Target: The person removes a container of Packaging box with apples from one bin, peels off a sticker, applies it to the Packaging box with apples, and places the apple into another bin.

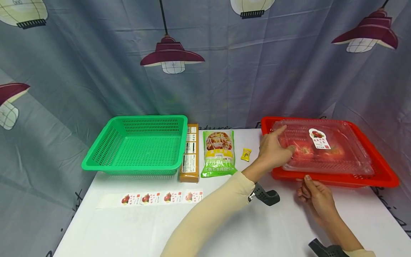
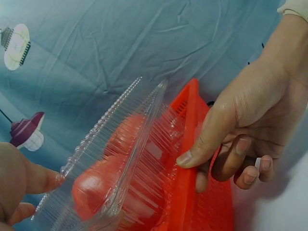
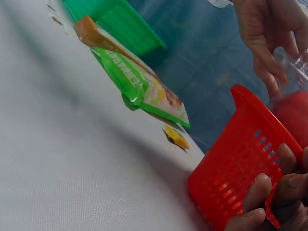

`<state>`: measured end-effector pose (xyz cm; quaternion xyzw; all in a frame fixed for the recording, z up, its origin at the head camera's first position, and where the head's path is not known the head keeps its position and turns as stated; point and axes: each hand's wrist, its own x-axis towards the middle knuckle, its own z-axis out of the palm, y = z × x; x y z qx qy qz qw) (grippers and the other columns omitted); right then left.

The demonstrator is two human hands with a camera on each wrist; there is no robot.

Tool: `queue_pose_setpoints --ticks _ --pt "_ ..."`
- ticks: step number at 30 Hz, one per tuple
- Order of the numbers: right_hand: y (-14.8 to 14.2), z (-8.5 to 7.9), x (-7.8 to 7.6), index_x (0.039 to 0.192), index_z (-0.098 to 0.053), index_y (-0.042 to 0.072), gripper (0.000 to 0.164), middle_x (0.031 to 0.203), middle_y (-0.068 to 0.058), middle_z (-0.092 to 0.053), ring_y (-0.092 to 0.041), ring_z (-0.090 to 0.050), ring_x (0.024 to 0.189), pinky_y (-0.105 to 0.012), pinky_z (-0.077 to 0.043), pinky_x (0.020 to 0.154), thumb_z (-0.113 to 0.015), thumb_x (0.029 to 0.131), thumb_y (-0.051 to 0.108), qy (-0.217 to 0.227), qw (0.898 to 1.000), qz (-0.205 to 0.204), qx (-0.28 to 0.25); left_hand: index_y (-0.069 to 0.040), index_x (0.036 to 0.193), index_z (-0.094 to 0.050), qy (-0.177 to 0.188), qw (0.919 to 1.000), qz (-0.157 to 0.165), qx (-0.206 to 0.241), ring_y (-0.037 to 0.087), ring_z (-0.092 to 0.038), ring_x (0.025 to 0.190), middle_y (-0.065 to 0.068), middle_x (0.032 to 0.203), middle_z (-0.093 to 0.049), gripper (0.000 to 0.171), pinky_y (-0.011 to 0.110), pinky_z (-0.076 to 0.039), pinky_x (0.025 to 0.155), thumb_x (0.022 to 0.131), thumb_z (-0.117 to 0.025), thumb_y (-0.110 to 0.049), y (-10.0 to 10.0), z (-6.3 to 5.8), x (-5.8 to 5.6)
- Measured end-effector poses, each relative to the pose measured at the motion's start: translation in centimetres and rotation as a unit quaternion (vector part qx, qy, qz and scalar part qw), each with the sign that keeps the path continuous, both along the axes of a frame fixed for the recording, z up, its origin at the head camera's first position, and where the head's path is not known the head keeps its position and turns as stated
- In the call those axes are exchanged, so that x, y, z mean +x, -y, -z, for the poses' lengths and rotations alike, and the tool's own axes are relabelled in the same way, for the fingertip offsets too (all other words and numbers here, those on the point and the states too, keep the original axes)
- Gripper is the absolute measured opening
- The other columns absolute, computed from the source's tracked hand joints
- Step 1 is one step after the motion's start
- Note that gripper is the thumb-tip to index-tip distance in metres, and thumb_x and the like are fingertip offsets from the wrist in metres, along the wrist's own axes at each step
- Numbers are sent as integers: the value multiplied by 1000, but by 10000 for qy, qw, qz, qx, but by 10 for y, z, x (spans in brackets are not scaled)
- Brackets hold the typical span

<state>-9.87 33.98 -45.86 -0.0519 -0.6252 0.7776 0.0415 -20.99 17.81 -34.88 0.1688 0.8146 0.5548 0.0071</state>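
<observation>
A clear plastic clamshell box [image 1: 350,157] with red round fruits [image 2: 94,185] inside lies over the red basket [image 1: 385,175], on the right of the table. Its lid bears a white label [image 1: 319,139] with a fruit picture. My left hand [image 1: 276,148] holds the box by its left end, thumb on the lid; part of that grip is hidden. At the basket's front rim, my right hand [image 1: 318,198] pinches the edge between thumb and index finger, with the other fingers loosely curled below, as the left wrist view shows.
Left of the basket lie a small yellow packet [image 1: 245,154], a green food bag [image 1: 219,153] and a long brown box [image 1: 190,153]. A green basket [image 1: 151,153] stands farther left. In front of it lies a strip of fruit labels [image 1: 160,198]. A grey curtain hangs behind.
</observation>
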Motion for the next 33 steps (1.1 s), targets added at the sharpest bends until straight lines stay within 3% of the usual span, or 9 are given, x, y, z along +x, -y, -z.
queue_pose_setpoints --ticks 9,14,23,33 --pt "4 1 3 93 -73 9 30 63 -7 -46 -15 -55 63 -24 -47 55 -50 104 25 69 10000 44 1 -22 139 -57 -52 9986 -151 -502 6 -48 99 -5 109 -60 65 19 -41 81 78 -79 -18 -11 9 2" --pt "7 0 1 91 -70 8 29 64 -7 -47 -15 -54 63 -24 -46 55 -50 104 25 25 9999 30 126 -20 138 -59 -70 9982 -182 -571 6 -49 101 -4 111 -63 63 18 -41 82 78 -78 -18 -12 12 -2" --pt "9 -1 1 81 -58 -1 35 64 -9 -49 -16 -53 62 -25 -47 55 -50 104 24 87 9996 11 252 -20 137 -59 436 9970 -358 -520 7 -49 95 -2 107 -61 64 19 -45 79 77 -79 -15 -18 18 -3" --pt "9 0 2 78 -55 -3 38 65 -9 -55 -16 -55 61 -23 -50 58 -50 104 24 222 9992 26 339 -26 138 -58 820 9906 -639 -890 14 -50 97 -1 104 -58 67 30 -48 82 76 -81 -20 -33 25 -4"
